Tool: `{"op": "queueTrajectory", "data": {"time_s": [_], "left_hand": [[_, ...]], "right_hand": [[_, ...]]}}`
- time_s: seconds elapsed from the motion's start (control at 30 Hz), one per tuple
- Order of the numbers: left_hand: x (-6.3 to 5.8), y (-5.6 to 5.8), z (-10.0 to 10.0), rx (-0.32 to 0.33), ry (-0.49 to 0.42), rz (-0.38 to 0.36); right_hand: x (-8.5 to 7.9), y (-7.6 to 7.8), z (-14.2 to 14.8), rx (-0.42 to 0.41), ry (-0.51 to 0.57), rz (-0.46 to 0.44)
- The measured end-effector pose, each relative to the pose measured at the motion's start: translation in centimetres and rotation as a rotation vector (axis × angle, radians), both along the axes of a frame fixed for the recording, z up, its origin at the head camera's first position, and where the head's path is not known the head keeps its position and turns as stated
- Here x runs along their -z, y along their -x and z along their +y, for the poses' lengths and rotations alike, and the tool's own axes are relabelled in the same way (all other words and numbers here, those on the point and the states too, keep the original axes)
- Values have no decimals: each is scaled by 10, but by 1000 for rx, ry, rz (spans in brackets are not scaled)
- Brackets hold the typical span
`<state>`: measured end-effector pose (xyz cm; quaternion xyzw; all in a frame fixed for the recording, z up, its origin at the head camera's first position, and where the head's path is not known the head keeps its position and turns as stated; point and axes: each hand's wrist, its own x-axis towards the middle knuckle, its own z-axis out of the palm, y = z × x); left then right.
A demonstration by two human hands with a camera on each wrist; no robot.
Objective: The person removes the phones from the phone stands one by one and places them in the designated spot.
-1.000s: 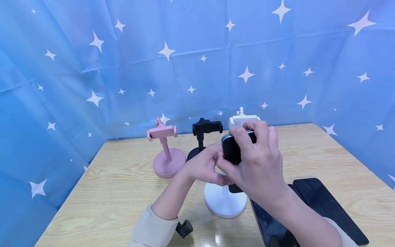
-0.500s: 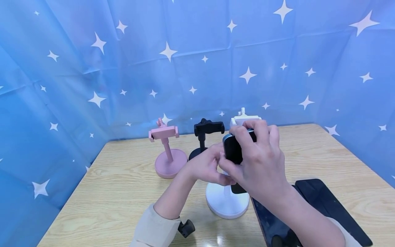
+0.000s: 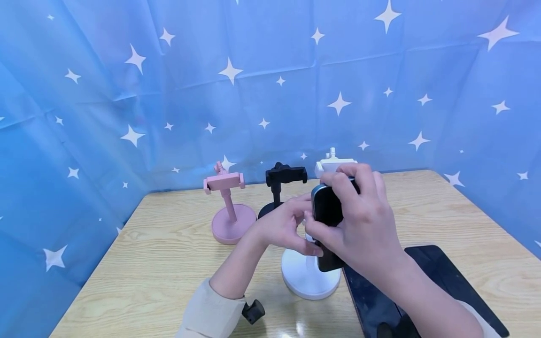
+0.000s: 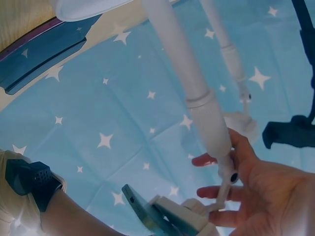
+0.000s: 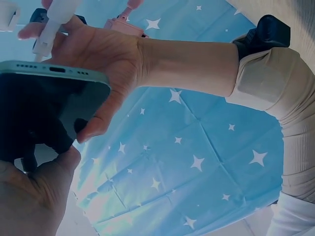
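My right hand [image 3: 363,220] grips a dark-screened smartphone [image 3: 326,206] by its edges, fingers over the top and thumb at the near side. The phone is tilted up before a white phone stand [image 3: 310,277], whose upper part it hides in the head view. Fingers of my left hand [image 4: 270,191] curl round the jointed neck of that stand [image 4: 170,54]; its thumb lies by the phone's lower left edge. In the left wrist view the stand's white clamp [image 4: 183,211] lies right behind the phone. From the right wrist, the phone's port end [image 5: 56,70] shows.
A pink phone stand [image 3: 230,225] and a black phone stand [image 3: 285,174] stand to the left, behind my left hand. Another white stand's clamp [image 3: 334,164] rises at the back. Dark flat tablets [image 3: 448,277] lie at the right under my forearm. A blue starred cloth [image 3: 270,94] hangs behind.
My right hand and the phone have shifted slightly right and down, showing a gap between the phone's edge and my left fingers. My left hand stays at the stand.
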<state>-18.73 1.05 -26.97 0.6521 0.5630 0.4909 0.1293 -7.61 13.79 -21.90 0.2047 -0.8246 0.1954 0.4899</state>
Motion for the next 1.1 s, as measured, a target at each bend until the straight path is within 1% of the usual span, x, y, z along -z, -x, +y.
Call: {"op": "queueTrajectory", "data": {"time_s": [0.13,0.27,0.3,0.37,0.43,0.5,0.6,0.63,0.7,0.77,0.83,0.93,0.97,1.03,1.1], "left_hand": [[0,0,0,7,12,-25],[0,1,0,9,18,-31],[0,1,0,19,15,-36],[1,2,1,36,6,-36],[2,2,1,63,-4,-46],[3,2,2,76,-5,-51],[6,2,2,70,1,-30],[6,1,1,60,5,-20],[7,0,1,42,8,-10],[8,-1,1,36,1,-17],[10,-1,1,33,-14,-23],[13,-3,1,16,-55,1],[15,-4,2,-6,-71,21],[18,-7,3,-55,-107,58],[21,-11,5,-129,-142,107]], "right_hand": [[0,-1,1,-37,16,-18],[2,-1,5,-47,13,-70],[4,0,7,-49,10,-79],[13,7,15,-63,14,-80],[26,16,24,-86,16,-70],[40,26,36,-132,29,-65],[59,39,53,-215,68,-87],[64,42,58,-249,85,-96],[70,48,66,-304,110,-106],[73,51,73,-353,135,-116],[72,51,77,-397,155,-132],[67,45,77,-464,191,-171],[66,44,77,-499,207,-178],[57,38,72,-566,228,-183],[45,29,63,-615,230,-178]]}}
